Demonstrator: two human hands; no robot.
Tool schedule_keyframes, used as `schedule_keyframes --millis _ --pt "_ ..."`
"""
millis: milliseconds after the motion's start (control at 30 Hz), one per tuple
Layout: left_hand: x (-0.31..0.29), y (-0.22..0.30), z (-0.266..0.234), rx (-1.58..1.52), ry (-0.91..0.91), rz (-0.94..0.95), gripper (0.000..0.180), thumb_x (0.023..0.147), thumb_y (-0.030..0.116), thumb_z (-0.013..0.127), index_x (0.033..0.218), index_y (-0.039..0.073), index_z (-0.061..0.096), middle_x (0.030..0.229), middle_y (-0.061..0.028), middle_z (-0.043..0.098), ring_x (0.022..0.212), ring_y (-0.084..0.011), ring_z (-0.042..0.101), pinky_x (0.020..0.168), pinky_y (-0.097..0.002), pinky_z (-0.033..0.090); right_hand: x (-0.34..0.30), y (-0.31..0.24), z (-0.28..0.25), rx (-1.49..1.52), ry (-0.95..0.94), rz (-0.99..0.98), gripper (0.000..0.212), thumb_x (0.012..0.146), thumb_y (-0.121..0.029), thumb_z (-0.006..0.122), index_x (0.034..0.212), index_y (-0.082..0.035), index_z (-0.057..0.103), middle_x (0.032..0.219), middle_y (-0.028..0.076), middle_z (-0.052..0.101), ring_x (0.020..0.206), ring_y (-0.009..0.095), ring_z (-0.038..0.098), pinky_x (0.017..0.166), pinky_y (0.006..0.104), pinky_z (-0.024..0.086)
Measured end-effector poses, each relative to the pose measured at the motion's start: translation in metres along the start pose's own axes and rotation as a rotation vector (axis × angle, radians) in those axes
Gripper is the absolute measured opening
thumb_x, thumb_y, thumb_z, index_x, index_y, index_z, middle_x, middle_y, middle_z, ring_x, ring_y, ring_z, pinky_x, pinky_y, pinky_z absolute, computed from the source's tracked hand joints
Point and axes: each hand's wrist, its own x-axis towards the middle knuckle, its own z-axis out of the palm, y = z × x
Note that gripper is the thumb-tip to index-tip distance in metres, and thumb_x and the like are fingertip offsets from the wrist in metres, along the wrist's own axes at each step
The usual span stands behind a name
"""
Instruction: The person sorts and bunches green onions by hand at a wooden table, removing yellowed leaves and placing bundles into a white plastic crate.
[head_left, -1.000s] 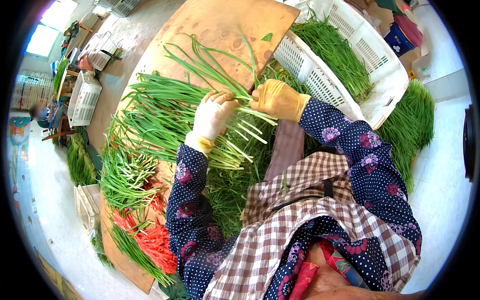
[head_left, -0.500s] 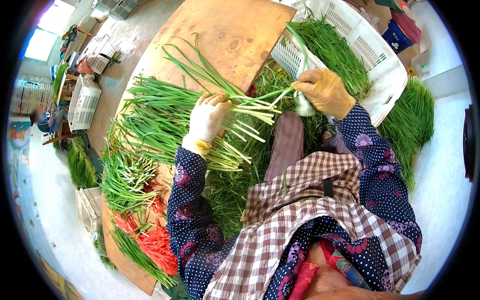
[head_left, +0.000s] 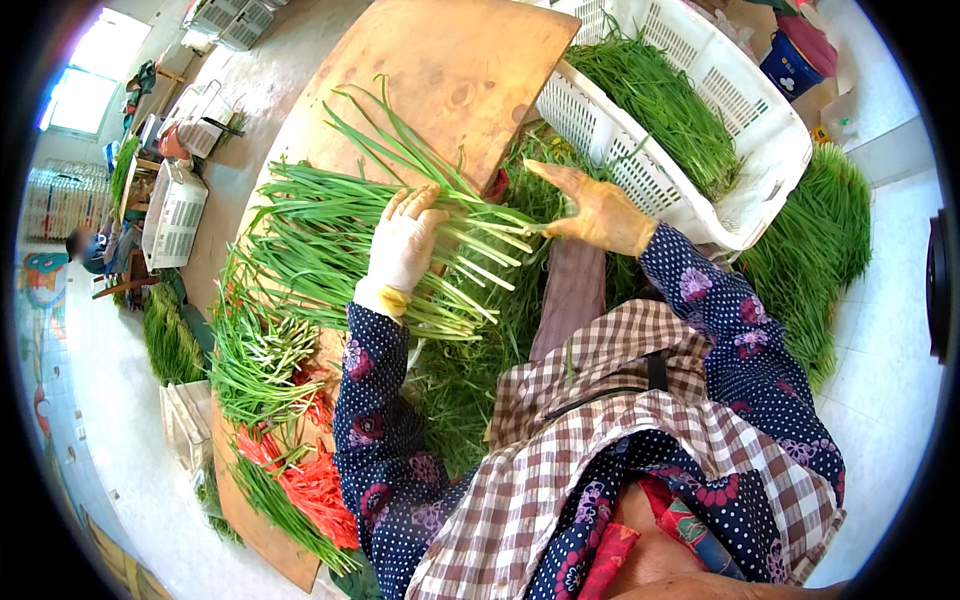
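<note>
Long green garlic chives [head_left: 310, 225] lie in a loose heap on the wooden board, their pale stem ends pointing right, over the board's edge. My left hand [head_left: 402, 245], in a whitish glove, has its fingers curled round some of these chives near the stems. Just right of the stem ends is my right hand [head_left: 600, 212], in a yellowish glove. Its fingers are spread apart with nothing seen between them, and the lower fingertips are close to the stem tips.
A white crate [head_left: 770, 190] of chives stands at the far right, with another heap of chives [head_left: 815, 270] beside it. Red ties [head_left: 315, 495] and shorter bundles [head_left: 265, 375] lie on the board [head_left: 430, 70] at the left. Loose green leaves [head_left: 455, 400] cover the space below the board's edge.
My right hand has let go of the chives it pulled and its fingers have spread, moving a little left and nearer. My left hand keeps hold of its chives.
</note>
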Motion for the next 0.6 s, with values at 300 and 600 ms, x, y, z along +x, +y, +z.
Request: schedule_keyframes --millis 300,600 --pt "0.006 0.006 0.000 0.101 -0.160 0.010 0.042 0.072 0.006 0.056 0.113 0.014 0.056 0.122 -0.0142 0.051 0.117 -0.0281 0.046 0.100 -0.0408 0.033 0.034 -0.019 0.032 -0.136 0.069 -0.038 0.020 0.081 -0.031 0.057 0.088 -0.014 0.065 0.081 0.005 0.063 0.072 0.022 0.062 0.066 0.0329 0.050" --pt "-0.003 0.007 -0.004 0.111 -0.123 0.008 0.041 0.071 0.004 0.057 0.111 0.014 0.058 0.126 -0.0140 0.048 0.119 -0.0290 0.043 0.101 -0.0408 0.032 -0.003 0.049 -0.024 0.649 0.573 0.201 0.028 0.086 -0.034 0.057 0.089 -0.006 0.061 0.065 -0.001 0.055 0.040 0.002 0.041 0.033 0.0148 0.037"
